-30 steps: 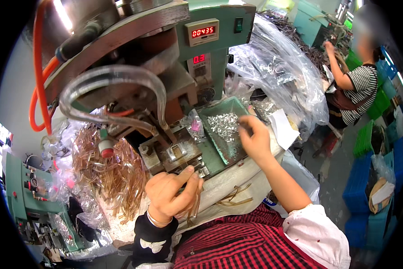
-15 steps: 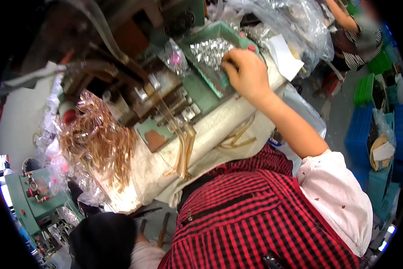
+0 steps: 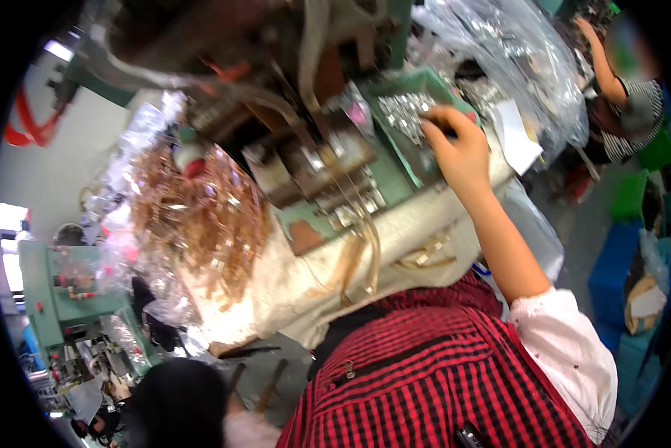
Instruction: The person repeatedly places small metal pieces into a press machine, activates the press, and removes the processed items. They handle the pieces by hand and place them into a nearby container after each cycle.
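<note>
My right hand [image 3: 464, 153] is over the right side of a green tray [image 3: 397, 153], its thumb and forefinger bent together in a pinch. Whatever may be between the fingertips is hidden. Small shiny metal pieces [image 3: 403, 112] lie heaped in the tray, right beside the fingertips. To the left of the tray stands a bench machine [image 3: 335, 160] with a metal block, and thin tan strips [image 3: 369, 254] hang from its front over the pale cloth. My left hand is out of view; a pale sleeve [image 3: 249, 431] shows at the lower edge, next to a dark rounded shape [image 3: 175, 399].
A tangle of shiny brown strips [image 3: 197, 216] covers the left of the cloth-covered bench [image 3: 440, 201]. Clear plastic bags [image 3: 518, 56] and a white paper [image 3: 513, 138] lie beyond the tray. Blue crates [image 3: 612, 265] stand at right. Another person [image 3: 627, 112] works at the far right.
The view has shifted, so the bench and machine appear further right and lower. My right hand stays at the tray, with its thumb and forefinger now showing more plainly.
</note>
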